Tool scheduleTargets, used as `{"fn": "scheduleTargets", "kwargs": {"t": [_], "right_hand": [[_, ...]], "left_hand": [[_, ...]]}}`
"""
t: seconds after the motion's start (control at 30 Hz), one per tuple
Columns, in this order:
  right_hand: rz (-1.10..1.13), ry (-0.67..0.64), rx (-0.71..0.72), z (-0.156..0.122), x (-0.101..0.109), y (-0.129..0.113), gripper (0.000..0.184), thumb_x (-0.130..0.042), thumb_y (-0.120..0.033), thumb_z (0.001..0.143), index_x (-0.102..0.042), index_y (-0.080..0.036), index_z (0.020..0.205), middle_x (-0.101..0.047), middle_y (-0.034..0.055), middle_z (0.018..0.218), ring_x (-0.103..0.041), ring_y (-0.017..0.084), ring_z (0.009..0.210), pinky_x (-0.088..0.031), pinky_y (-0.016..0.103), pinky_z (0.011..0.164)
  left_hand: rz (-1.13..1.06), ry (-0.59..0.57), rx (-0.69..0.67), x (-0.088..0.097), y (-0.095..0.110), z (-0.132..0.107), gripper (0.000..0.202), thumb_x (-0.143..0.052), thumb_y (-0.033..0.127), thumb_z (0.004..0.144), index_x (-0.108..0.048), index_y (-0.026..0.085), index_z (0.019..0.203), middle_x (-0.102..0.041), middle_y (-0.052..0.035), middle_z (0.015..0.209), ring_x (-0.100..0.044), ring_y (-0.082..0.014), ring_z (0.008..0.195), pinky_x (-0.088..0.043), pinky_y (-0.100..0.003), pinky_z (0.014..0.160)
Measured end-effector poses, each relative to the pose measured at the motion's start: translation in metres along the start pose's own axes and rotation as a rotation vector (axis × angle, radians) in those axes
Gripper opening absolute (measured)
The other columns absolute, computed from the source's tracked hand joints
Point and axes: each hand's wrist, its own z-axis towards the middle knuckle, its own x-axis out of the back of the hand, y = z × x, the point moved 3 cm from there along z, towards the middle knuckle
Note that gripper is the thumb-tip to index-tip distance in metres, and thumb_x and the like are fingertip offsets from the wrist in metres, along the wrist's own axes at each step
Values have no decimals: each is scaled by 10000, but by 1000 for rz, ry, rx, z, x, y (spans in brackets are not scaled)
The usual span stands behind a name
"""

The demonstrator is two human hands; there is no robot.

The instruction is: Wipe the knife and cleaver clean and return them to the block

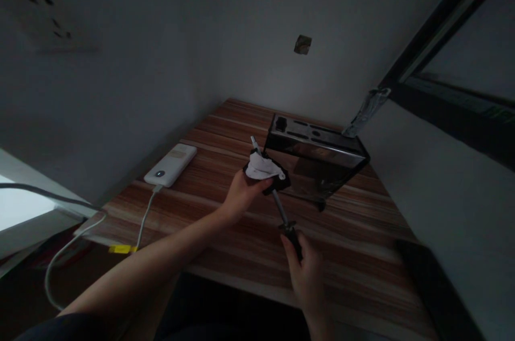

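At a wooden table (362, 255), my right hand (308, 271) closes around the black handle (293, 236) of a metal rod (280, 208), steadying it with the tip toward eleven o'clock. My left hand (241, 193) pinches a white cloth (261, 168) around the shaft, fingers curled shut so the fabric grips the metal. A slotted black box (317, 161) stands just beyond at one o'clock. A white power bank (171, 165) and its cable (145, 217) lie at ten o'clock.

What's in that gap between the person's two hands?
In the head view, a bare metal rod spans it, from the black handle in the right hand up into the white cloth in the left hand.
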Motion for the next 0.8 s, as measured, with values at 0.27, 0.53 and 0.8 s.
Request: {"fn": "scheduleTargets", "kwargs": {"t": [0.27, 0.53, 0.8], "right_hand": [[-71, -10, 11, -2, -3, 4, 365, -456, -481, 865, -669, -186, 896, -735, 84, 832, -701, 228, 744, -513, 265, 644], [-80, -50, 9, -2, -5, 1, 416, -428, -516, 870, -664, -177, 925, -732, 91, 829, -696, 236, 752, -501, 276, 663], [-130, -72, 17, -2, -5, 1, 410, -409, -508, 881, -661, -185, 887, -725, 78, 758, -694, 222, 690, -487, 253, 611]], "left_hand": [[-187, 115, -54, 14, 4, 14, 309, -762, 268, 607, -688, 172, 891, -707, -26, 931, -634, -179, 919, -452, -274, 863], [-332, 244, -83, 28, 17, 26, 312, -774, 253, 580, -666, 157, 857, -700, -27, 914, -629, -177, 925, -450, -261, 844], [-421, 243, -95, 35, 20, 32, 274, -768, 241, 608, -671, 164, 853, -698, -18, 908, -639, -141, 867, -467, -227, 809]]}}
